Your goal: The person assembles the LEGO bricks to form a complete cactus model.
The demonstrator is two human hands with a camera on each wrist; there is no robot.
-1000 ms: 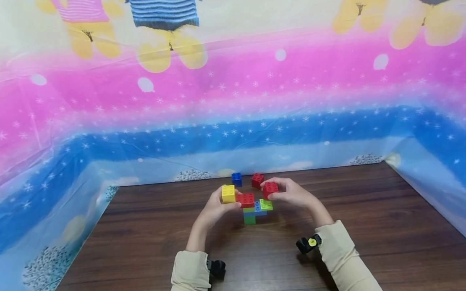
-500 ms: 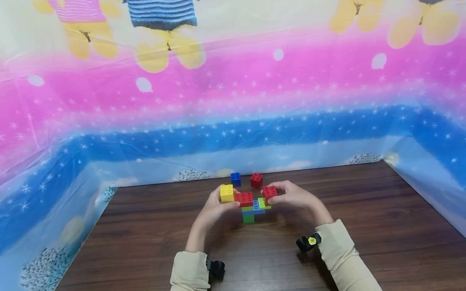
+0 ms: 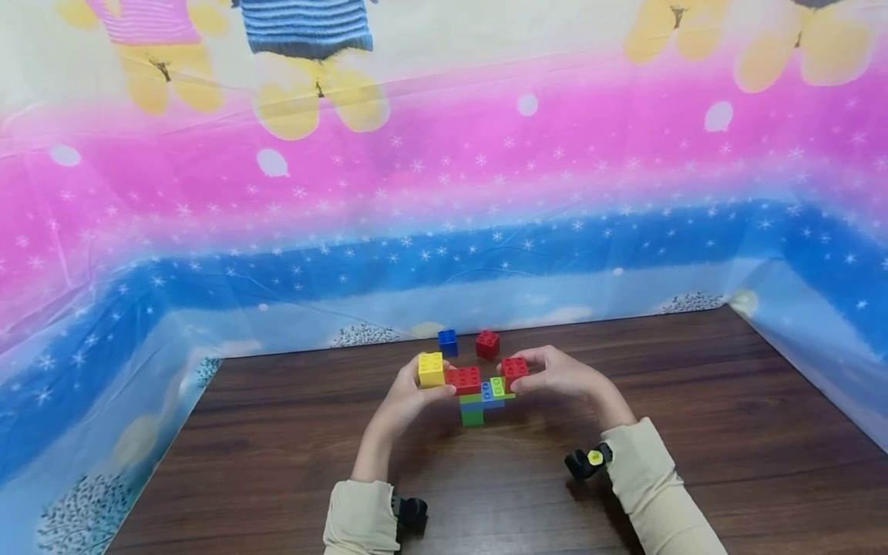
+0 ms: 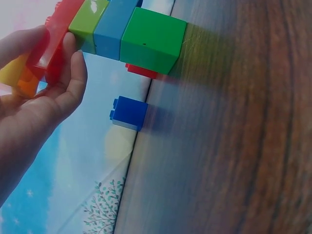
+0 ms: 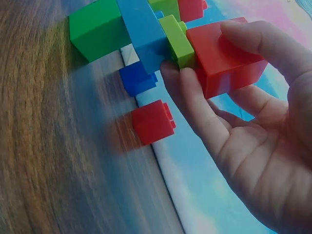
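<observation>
A stack of toy building bricks stands on the table: a green brick [image 3: 472,416] at the bottom, a blue brick [image 4: 114,30] above it, then lime pieces. A long red brick [image 3: 464,379] lies across the upper left, with a yellow brick [image 3: 431,368] on its outer end. My left hand [image 3: 408,396] grips that long red brick between thumb and fingers. My right hand [image 3: 560,374] pinches a square red brick [image 5: 226,56], which sits against the lime piece [image 5: 176,41] on the right side. Two right fingertips touch beneath the lime piece.
A loose dark-blue brick [image 3: 447,342] and a loose red brick [image 3: 488,344] stand behind the stack, near the back edge of the wooden table [image 3: 291,432]. A patterned cloth [image 3: 388,254] rises behind the table and along its sides.
My right hand has lowered the square red brick onto the lime piece and moved slightly down. My left hand keeps its grip on the long red brick. The head view has shifted slightly.
</observation>
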